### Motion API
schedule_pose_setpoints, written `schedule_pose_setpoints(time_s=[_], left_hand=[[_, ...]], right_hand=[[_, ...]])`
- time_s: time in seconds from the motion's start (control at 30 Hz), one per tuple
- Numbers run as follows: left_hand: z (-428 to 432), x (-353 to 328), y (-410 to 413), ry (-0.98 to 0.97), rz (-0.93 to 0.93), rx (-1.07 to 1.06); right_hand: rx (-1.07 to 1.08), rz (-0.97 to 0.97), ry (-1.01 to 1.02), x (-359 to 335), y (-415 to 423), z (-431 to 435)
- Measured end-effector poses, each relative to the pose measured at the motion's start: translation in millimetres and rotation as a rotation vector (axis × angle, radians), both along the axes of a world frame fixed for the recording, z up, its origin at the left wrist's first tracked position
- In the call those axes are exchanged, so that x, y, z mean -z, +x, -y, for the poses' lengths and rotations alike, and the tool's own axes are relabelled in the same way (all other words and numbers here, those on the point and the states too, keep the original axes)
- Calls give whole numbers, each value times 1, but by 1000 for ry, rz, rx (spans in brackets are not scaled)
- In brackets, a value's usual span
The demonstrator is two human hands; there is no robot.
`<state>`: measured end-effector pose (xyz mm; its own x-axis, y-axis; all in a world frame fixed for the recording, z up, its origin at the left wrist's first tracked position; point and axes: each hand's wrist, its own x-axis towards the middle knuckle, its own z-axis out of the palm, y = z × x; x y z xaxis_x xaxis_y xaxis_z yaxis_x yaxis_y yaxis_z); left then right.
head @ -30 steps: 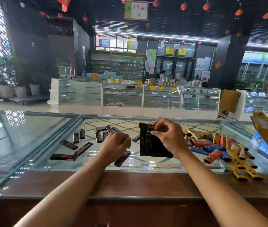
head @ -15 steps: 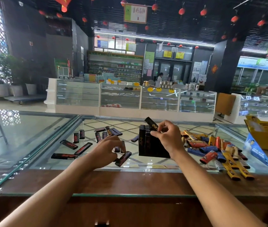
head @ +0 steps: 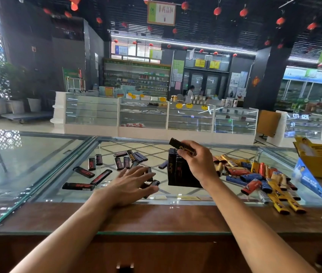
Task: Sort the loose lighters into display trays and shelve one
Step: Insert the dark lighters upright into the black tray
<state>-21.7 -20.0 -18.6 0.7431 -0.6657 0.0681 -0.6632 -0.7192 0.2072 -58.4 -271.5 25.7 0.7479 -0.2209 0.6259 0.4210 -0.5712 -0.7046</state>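
Observation:
A black display tray (head: 178, 172) stands upright on the glass counter (head: 38, 154), with dark lighters in it. Just above its top, my right hand (head: 199, 164) pinches one black lighter (head: 179, 145), tilted. My left hand (head: 130, 184) lies flat with spread fingers over a few loose black lighters (head: 153, 183) left of the tray. Several more black and red lighters (head: 101, 176) lie scattered further left. A heap of yellow, red and blue lighters (head: 254, 174) lies right of the tray.
A yellow box (head: 317, 158) and a blue carton (head: 307, 178) stand at the far right of the counter. A brown wooden strip (head: 156, 217) runs along the near edge. Glass showcases and shop shelves (head: 142, 115) stand across the aisle.
My right hand has lifted a black lighter up from the tray's top. My left hand has opened from a fist and spread flat over the loose lighters.

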Motion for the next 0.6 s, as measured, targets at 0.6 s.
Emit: schedule_pose_setpoints(time_s=[0.6], left_hand=[[72, -5, 63, -235, -129, 18]], right_hand=[[-96, 113, -189, 1, 16, 3]])
